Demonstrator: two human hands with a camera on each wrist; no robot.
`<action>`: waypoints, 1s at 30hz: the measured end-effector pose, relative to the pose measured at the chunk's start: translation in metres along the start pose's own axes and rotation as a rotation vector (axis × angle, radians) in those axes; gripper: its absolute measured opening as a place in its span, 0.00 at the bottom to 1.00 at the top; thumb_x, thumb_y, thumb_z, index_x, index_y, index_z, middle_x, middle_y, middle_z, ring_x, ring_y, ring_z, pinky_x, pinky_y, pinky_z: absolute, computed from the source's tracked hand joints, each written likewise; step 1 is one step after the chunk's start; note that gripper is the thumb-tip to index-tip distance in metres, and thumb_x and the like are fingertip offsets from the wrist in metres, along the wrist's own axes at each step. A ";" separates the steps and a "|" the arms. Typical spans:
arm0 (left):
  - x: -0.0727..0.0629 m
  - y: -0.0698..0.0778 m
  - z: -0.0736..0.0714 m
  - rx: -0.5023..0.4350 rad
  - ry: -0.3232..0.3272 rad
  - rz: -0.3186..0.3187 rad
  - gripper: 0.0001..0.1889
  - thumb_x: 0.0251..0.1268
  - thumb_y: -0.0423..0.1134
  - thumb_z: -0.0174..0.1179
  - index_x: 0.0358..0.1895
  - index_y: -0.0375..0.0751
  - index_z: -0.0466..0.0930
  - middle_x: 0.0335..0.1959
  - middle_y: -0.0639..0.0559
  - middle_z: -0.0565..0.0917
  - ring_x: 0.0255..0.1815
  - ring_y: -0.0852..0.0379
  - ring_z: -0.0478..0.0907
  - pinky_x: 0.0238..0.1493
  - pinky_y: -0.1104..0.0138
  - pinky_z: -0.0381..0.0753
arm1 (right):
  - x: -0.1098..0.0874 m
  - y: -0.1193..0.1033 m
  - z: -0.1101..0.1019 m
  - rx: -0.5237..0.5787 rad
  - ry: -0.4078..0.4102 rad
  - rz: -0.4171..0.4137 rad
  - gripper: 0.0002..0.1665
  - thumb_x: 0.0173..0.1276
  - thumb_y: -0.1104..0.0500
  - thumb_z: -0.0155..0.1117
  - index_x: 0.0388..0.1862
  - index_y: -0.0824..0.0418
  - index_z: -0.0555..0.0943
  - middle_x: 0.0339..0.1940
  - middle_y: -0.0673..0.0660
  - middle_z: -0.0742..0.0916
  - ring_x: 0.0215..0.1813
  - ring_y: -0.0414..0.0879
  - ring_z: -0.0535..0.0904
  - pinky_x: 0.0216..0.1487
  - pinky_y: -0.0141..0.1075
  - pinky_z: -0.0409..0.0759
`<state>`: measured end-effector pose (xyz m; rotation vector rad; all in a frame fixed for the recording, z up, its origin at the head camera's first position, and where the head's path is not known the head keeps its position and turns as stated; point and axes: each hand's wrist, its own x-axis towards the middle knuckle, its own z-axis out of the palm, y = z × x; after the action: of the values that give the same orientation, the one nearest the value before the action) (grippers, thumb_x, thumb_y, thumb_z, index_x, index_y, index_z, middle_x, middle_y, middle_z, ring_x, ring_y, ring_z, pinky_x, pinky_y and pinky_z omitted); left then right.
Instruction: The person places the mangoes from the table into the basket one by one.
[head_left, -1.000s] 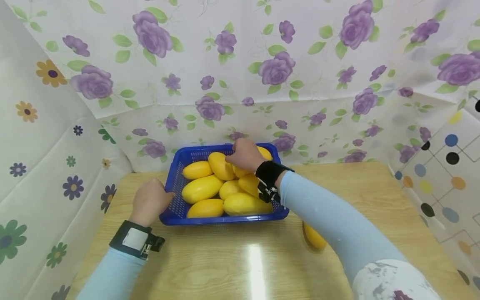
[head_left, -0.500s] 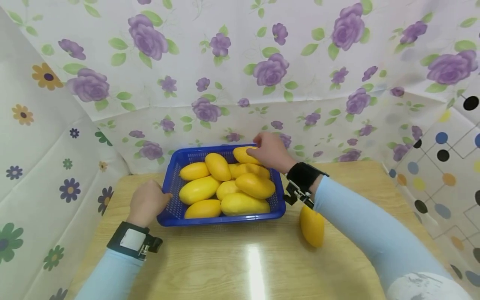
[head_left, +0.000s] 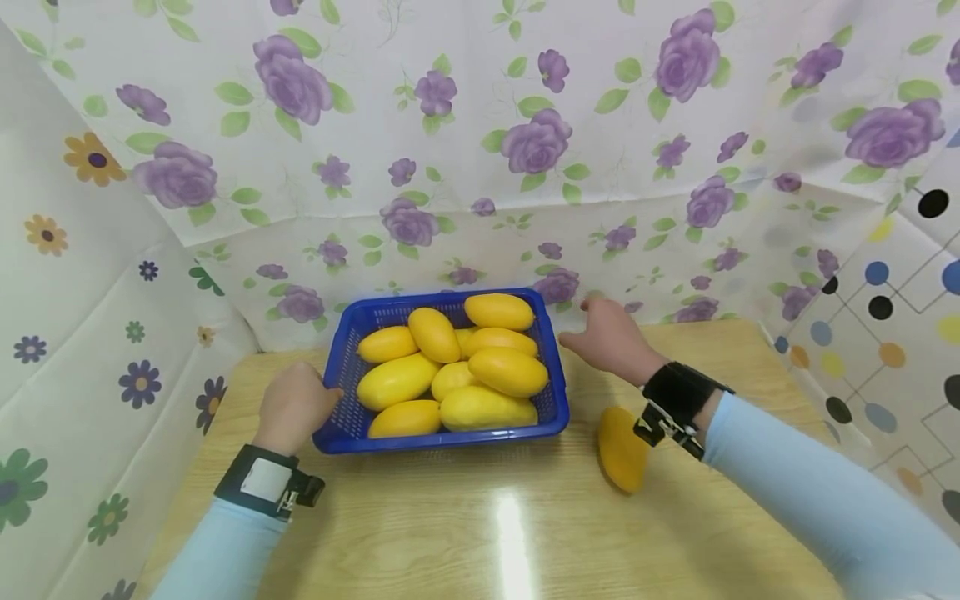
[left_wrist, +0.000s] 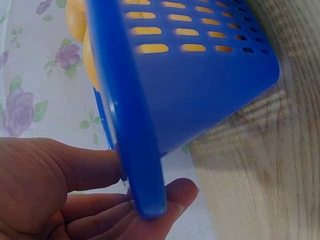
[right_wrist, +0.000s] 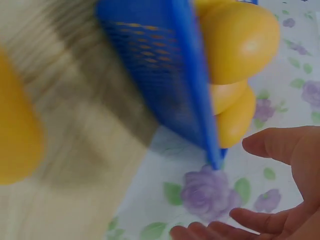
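A blue plastic basket (head_left: 566,392) with slotted walls holds several yellow mangoes (head_left: 396,380). My left hand (head_left: 295,406) is at its left side; in the left wrist view the thumb and fingers (left_wrist: 185,192) lie on either side of the rim, gripping it. Just past the basket's right rim, my right hand (head_left: 611,340) is in the air holding nothing. Its thumb and fingers are spread apart in the right wrist view, with the rim and mangoes (right_wrist: 242,42) close by. One loose mango (head_left: 622,450) lies on the table, right of the basket and below my right wrist.
The wooden table (head_left: 420,517) bears the basket near its back edge. Flower-patterned sheeting (head_left: 480,150) rises behind it, with more patterned sheeting (head_left: 97,350) on the left and dotted sheeting (head_left: 892,400) on the right.
My right hand has let go of a mango at the basket's back right corner and moved right, out past the rim. My left hand has stayed at the basket's left side.
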<state>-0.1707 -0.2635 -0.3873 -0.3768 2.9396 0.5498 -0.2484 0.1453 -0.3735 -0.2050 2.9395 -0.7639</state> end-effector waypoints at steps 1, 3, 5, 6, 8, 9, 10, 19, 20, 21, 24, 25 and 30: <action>0.000 0.000 0.000 0.001 0.000 0.000 0.17 0.58 0.43 0.60 0.17 0.36 0.74 0.13 0.48 0.74 0.15 0.54 0.72 0.11 0.71 0.65 | -0.003 0.006 0.001 -0.013 -0.001 0.005 0.42 0.59 0.45 0.62 0.62 0.73 0.66 0.58 0.70 0.77 0.45 0.56 0.80 0.50 0.49 0.78; 0.000 0.000 0.000 -0.001 0.000 -0.002 0.17 0.58 0.43 0.60 0.17 0.36 0.74 0.14 0.48 0.74 0.15 0.54 0.72 0.11 0.71 0.65 | -0.009 0.016 0.005 -0.034 -0.027 0.021 0.38 0.58 0.45 0.63 0.55 0.73 0.69 0.48 0.70 0.81 0.35 0.54 0.80 0.40 0.45 0.80; -0.001 0.000 -0.001 0.002 0.002 -0.004 0.17 0.58 0.43 0.60 0.17 0.36 0.75 0.14 0.48 0.75 0.15 0.54 0.72 0.11 0.71 0.65 | -0.016 0.025 0.009 -0.073 -0.059 0.033 0.29 0.57 0.43 0.64 0.39 0.70 0.74 0.33 0.64 0.81 0.27 0.50 0.77 0.29 0.40 0.77; -0.001 0.000 -0.001 0.005 0.003 -0.006 0.17 0.58 0.44 0.60 0.18 0.36 0.75 0.14 0.48 0.75 0.15 0.54 0.72 0.11 0.71 0.65 | -0.020 0.028 0.012 -0.094 -0.079 0.037 0.27 0.57 0.42 0.65 0.31 0.67 0.74 0.28 0.61 0.78 0.24 0.48 0.74 0.25 0.38 0.73; -0.001 0.000 -0.001 0.010 0.003 -0.009 0.17 0.59 0.44 0.60 0.18 0.36 0.75 0.14 0.48 0.75 0.15 0.54 0.72 0.11 0.71 0.65 | -0.027 0.035 0.018 -0.127 -0.137 0.052 0.29 0.54 0.39 0.66 0.16 0.59 0.67 0.17 0.52 0.69 0.17 0.44 0.64 0.19 0.34 0.64; -0.001 0.000 -0.001 0.015 0.004 -0.008 0.17 0.59 0.44 0.60 0.18 0.36 0.75 0.14 0.48 0.75 0.15 0.54 0.72 0.11 0.71 0.65 | -0.031 0.038 0.021 -0.141 -0.165 0.061 0.31 0.53 0.37 0.66 0.12 0.57 0.64 0.14 0.50 0.65 0.16 0.43 0.61 0.18 0.33 0.61; -0.001 0.000 -0.001 0.017 0.004 -0.009 0.17 0.59 0.44 0.60 0.18 0.36 0.75 0.14 0.48 0.75 0.15 0.54 0.72 0.11 0.71 0.65 | -0.034 0.041 0.023 -0.155 -0.192 0.071 0.33 0.51 0.35 0.67 0.09 0.55 0.62 0.13 0.49 0.63 0.16 0.42 0.59 0.19 0.32 0.59; 0.000 0.001 0.000 0.022 -0.008 -0.013 0.17 0.59 0.44 0.60 0.18 0.36 0.75 0.14 0.48 0.75 0.16 0.54 0.72 0.12 0.71 0.65 | -0.056 0.055 0.041 -0.207 -0.398 0.187 0.32 0.43 0.30 0.69 0.15 0.56 0.71 0.15 0.50 0.72 0.22 0.44 0.69 0.24 0.33 0.64; 0.001 0.001 0.001 0.024 -0.006 -0.011 0.17 0.59 0.44 0.60 0.18 0.36 0.75 0.14 0.48 0.75 0.16 0.54 0.72 0.12 0.71 0.65 | -0.057 0.056 0.042 -0.217 -0.410 0.196 0.32 0.42 0.30 0.69 0.17 0.56 0.72 0.17 0.51 0.75 0.23 0.45 0.70 0.25 0.34 0.65; 0.001 0.001 0.001 0.024 -0.003 -0.010 0.17 0.59 0.44 0.60 0.18 0.36 0.75 0.14 0.47 0.75 0.16 0.54 0.72 0.12 0.71 0.65 | -0.058 0.056 0.044 -0.223 -0.421 0.208 0.33 0.41 0.29 0.69 0.19 0.57 0.74 0.19 0.51 0.76 0.24 0.45 0.71 0.25 0.34 0.66; 0.002 0.000 0.001 0.024 0.000 -0.005 0.17 0.59 0.44 0.60 0.18 0.36 0.75 0.14 0.47 0.75 0.16 0.54 0.73 0.12 0.71 0.66 | -0.063 0.056 0.047 -0.252 -0.441 0.229 0.35 0.39 0.29 0.70 0.23 0.58 0.75 0.23 0.53 0.79 0.27 0.46 0.73 0.27 0.35 0.68; 0.002 0.000 0.001 0.024 0.000 -0.005 0.17 0.59 0.44 0.60 0.18 0.36 0.75 0.14 0.47 0.75 0.16 0.54 0.73 0.12 0.71 0.66 | -0.064 0.056 0.047 -0.257 -0.445 0.231 0.36 0.37 0.29 0.71 0.23 0.59 0.75 0.23 0.54 0.79 0.27 0.47 0.73 0.27 0.35 0.68; 0.003 -0.002 0.002 0.021 -0.002 -0.007 0.17 0.59 0.44 0.60 0.18 0.36 0.75 0.14 0.48 0.75 0.16 0.54 0.73 0.12 0.71 0.65 | -0.069 0.055 0.048 -0.273 -0.462 0.239 0.38 0.33 0.31 0.74 0.27 0.61 0.74 0.25 0.55 0.79 0.28 0.48 0.74 0.26 0.35 0.70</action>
<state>-0.1732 -0.2652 -0.3905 -0.3832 2.9384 0.5173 -0.1802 0.1807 -0.4385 -0.0387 2.5486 -0.2382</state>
